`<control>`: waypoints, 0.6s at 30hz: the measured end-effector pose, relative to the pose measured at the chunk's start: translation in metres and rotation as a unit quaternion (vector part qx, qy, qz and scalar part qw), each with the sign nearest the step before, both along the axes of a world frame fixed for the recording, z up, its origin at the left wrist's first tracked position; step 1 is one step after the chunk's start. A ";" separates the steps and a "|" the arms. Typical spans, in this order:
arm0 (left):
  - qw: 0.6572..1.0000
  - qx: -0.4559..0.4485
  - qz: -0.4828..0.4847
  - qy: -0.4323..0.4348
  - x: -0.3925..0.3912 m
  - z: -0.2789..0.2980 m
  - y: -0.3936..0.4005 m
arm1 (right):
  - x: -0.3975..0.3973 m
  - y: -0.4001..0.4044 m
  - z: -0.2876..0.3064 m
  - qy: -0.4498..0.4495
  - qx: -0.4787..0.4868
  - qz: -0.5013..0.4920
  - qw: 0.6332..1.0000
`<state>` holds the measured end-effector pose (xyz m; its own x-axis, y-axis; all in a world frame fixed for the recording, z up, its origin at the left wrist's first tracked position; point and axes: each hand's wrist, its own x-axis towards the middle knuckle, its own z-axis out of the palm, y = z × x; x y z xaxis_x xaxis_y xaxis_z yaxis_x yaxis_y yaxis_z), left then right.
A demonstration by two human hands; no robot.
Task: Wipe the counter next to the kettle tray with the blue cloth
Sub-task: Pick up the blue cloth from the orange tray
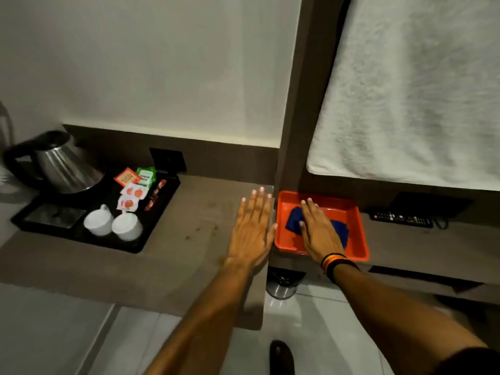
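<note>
Brown counter carried 1 black kettle tray, 1 kettle, 2 white cups. Bare, crumb-speckled counter lay between tray and edge, where the left hand spread flat, gripping nothing. Right hand lay unclenched on 1 blue cloth in 1 orange tray.

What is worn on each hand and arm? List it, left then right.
Left hand: bare, no ring, watch or band; the forearm is uncovered with no sleeve in view. Right hand: bare too, but the wrist carries stacked bands in black, orange and yellow. A dark sleeve edge shows near the frame's bottom-right corner.
</note>
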<state>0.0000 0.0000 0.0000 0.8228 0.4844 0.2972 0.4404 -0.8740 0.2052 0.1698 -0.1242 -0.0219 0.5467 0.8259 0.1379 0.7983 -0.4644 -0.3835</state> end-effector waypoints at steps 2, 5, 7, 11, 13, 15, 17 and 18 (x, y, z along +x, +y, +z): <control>0.999 -0.041 0.003 0.005 0.024 -0.022 0.000 | 0.024 0.004 -0.021 0.013 -0.038 -0.002 0.999; 0.998 -0.062 0.017 0.001 0.049 -0.065 0.000 | 0.059 0.008 -0.059 0.029 -0.123 -0.005 0.992; 0.996 -0.080 0.023 0.040 0.064 -0.086 0.004 | 0.084 0.016 -0.082 0.046 -0.174 -0.001 0.984; 0.990 -0.092 0.040 0.099 0.081 -0.115 0.012 | 0.121 0.027 -0.113 0.057 -0.256 0.022 0.965; 0.988 -0.106 0.041 0.103 0.088 -0.126 0.015 | 0.134 0.028 -0.123 0.045 -0.281 0.052 0.957; 0.986 -0.110 0.046 0.114 0.093 -0.133 0.015 | 0.142 0.028 -0.129 0.031 -0.298 0.066 0.952; 0.986 -0.108 0.057 0.111 0.098 -0.137 0.015 | 0.144 0.028 -0.134 0.000 -0.296 0.065 0.953; 0.986 -0.113 0.059 0.110 0.099 -0.136 0.015 | 0.143 0.029 -0.134 -0.021 -0.289 0.061 0.955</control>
